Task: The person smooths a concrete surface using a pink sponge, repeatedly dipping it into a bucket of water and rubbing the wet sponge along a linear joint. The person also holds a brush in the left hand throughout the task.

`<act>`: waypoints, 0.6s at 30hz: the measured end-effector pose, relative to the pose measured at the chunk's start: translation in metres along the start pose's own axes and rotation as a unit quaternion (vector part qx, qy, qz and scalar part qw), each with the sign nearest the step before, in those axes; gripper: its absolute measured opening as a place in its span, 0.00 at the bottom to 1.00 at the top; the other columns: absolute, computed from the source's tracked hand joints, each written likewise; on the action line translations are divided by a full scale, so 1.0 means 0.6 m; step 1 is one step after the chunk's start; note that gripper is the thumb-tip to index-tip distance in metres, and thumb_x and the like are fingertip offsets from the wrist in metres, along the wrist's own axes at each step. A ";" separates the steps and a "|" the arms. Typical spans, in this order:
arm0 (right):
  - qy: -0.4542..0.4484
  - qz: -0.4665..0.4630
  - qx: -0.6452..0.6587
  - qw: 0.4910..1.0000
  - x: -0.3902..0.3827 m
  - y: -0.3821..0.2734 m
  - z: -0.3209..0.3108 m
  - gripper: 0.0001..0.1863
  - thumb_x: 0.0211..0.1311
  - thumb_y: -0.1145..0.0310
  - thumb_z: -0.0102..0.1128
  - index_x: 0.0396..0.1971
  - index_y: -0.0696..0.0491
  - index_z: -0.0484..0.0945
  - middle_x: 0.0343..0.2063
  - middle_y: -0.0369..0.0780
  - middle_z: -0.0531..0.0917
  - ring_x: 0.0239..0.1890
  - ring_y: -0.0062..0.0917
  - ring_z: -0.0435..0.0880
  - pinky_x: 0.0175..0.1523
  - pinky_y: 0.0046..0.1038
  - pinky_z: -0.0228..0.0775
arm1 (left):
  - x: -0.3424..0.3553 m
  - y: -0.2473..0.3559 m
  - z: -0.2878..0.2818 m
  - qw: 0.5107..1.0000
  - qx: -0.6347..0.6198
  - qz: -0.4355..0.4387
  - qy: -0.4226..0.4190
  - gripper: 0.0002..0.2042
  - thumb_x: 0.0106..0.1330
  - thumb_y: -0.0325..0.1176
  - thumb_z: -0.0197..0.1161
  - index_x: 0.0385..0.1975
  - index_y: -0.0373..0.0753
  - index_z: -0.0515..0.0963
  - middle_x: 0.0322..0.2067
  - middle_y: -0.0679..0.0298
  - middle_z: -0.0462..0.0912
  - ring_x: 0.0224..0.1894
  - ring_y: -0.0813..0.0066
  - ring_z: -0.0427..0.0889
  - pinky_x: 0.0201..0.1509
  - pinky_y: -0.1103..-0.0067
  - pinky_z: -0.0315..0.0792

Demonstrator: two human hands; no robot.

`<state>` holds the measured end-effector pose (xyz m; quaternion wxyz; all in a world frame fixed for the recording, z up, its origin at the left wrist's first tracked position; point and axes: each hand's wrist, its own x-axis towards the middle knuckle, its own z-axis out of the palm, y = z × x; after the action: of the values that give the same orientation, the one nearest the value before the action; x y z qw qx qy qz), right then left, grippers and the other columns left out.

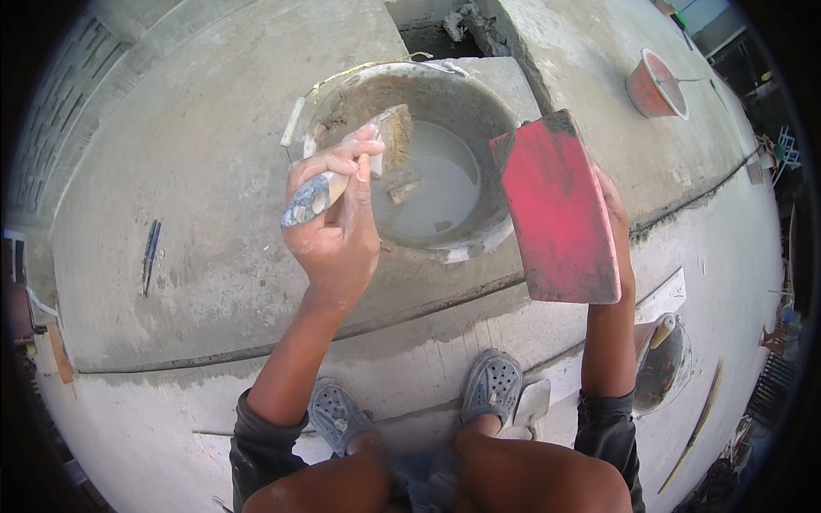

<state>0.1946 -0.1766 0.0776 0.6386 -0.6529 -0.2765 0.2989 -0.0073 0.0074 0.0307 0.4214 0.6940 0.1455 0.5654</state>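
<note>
Pens: two dark slim ones (pixel 150 252), side by side on the grey concrete slab (pixel 214 286), well apart from the hands
Left hand: left hand (pixel 335 192) closed around the handle of the brush, in front of the bucket's left rim; rounded blue-grey handle end directed down and to the left
Brush: brush (pixel 396 137) tilted, yellowish bristles at upper right, above the bucket opening; contact with the inner wall cannot be told
Bucket: wide grey bucket (pixel 466 103) standing on the slab between the hands, cloudy water (pixel 449 175) inside, wall smeared, pale handle grip hanging at the left
Footwear: grey perforated clogs (pixel 493 386), one on each foot, near the slab edge
Float: flat red board (pixel 560 218), held up beside the bucket's right rim, face dirtied with grey at the corners
Right hand: right hand (pixel 612 201) grasping the board from behind, fingers mostly hidden
Far right: small red bucket (pixel 647 88) tilted on the slab; nearer, a dark container (pixel 674 376) with a wooden-handled tool (pixel 662 331) at its rim
</note>
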 end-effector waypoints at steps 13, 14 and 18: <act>-0.093 -0.125 -0.104 0.982 -0.040 0.041 0.138 0.21 0.82 0.64 0.52 0.62 0.63 0.80 0.48 0.54 0.88 0.49 0.39 0.88 0.57 0.34 0.77 | 0.015 -0.034 -0.004 0.999 0.035 -0.040 -0.010 0.06 0.79 0.16 0.52 0.43 0.37 0.71 0.50 0.53 0.86 0.66 0.51 0.82 0.69 0.61 0.78; -0.100 -0.102 -0.096 0.985 -0.053 0.025 0.106 0.21 0.82 0.63 0.53 0.62 0.63 0.80 0.48 0.52 0.88 0.49 0.34 0.87 0.57 0.33 0.77 | 0.015 -0.050 -0.001 0.997 0.045 -0.061 -0.028 0.06 0.79 0.17 0.53 0.43 0.37 0.72 0.49 0.54 0.86 0.65 0.54 0.83 0.68 0.62 0.77; -0.049 0.076 -0.086 0.992 -0.072 0.006 -0.090 0.20 0.81 0.59 0.60 0.62 0.57 0.79 0.42 0.34 0.89 0.43 0.15 0.84 0.51 0.23 0.77 | 0.015 -0.078 -0.007 0.980 0.123 -0.137 -0.073 0.05 0.77 0.18 0.57 0.41 0.38 0.75 0.47 0.59 0.88 0.58 0.68 0.86 0.65 0.69 0.77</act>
<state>0.2054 -0.2450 0.0762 0.5414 -0.7088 -0.2817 0.3537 0.0047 0.0434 0.0016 0.4153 0.7533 0.2769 0.4282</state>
